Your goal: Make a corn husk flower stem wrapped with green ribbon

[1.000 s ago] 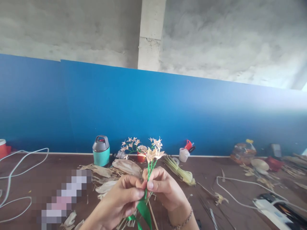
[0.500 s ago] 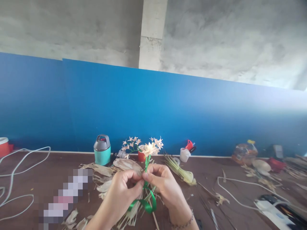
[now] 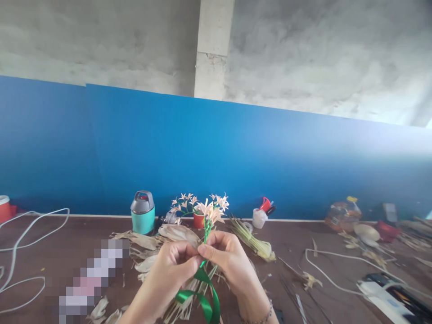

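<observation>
A handmade flower (image 3: pixel 211 211) with pale, pointed petals stands upright on a green-wrapped stem between my hands. My right hand (image 3: pixel 232 265) is closed, its thumb and fingers pinching the stem below the petals. My left hand (image 3: pixel 168 274) is also closed, thumb against fingers, where the green ribbon (image 3: pixel 212 299) meets the stem. The ribbon's free end hangs in a loop under both hands. My fingertips almost touch, and they hide the exact join of ribbon and stem. Behind, a red pot (image 3: pixel 199 220) stands near more small pale flowers (image 3: pixel 184 202).
Dried husks (image 3: pixel 178 233) lie behind my left hand, and a bundle of straw (image 3: pixel 254 240) beyond my right. A teal flask (image 3: pixel 143 216) and a white cup (image 3: pixel 259 218) stand along the blue partition (image 3: pixel 216 153). White cables (image 3: pixel 20 238) run across the table's left.
The flower head has turned and tilted to the right. The ribbon loop has dropped lower and swung slightly left. Both hands stay nearly in place, still pinching.
</observation>
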Motion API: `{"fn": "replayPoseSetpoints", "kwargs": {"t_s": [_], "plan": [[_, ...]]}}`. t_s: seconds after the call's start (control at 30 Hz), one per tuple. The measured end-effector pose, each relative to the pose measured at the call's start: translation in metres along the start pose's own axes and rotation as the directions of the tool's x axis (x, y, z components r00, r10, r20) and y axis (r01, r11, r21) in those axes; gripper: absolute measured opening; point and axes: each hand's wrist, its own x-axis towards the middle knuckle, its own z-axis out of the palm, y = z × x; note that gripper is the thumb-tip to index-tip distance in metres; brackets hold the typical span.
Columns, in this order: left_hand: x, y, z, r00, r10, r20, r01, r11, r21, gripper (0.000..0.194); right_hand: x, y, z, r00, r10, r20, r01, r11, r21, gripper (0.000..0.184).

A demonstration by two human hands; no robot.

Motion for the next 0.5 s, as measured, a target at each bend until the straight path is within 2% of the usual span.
{"fn": "replayPoseSetpoints", "kwargs": {"t_s": [0.2,0.3,0.4,0.5], "plan": [[0.0011,-0.0023,-0.0051,0.997,0.018,0.076,-0.023,0.998,0.06,0.021,0.0007,0.0001,-0.0001,1.0,0.001,-0.004,-0.001,1.0,-0.001,0.042],[0.0005,-0.0034,-0.0061,0.994,0.017,0.109,-0.014,0.999,-0.029,0.021,0.0005,0.0011,-0.0012,0.999,0.007,0.032,-0.01,0.997,0.078,0.04],[0.0006,-0.0031,-0.0059,0.99,-0.037,0.139,0.071,0.967,-0.245,0.021,0.0006,0.0036,-0.0034,0.985,-0.017,0.172,-0.021,0.975,0.22,0.032],[0.0005,-0.002,-0.0043,0.985,-0.082,0.15,0.136,0.909,-0.394,0.023,0.0026,0.0078,-0.0066,0.942,-0.065,0.33,-0.05,0.943,0.329,0.028]]}}
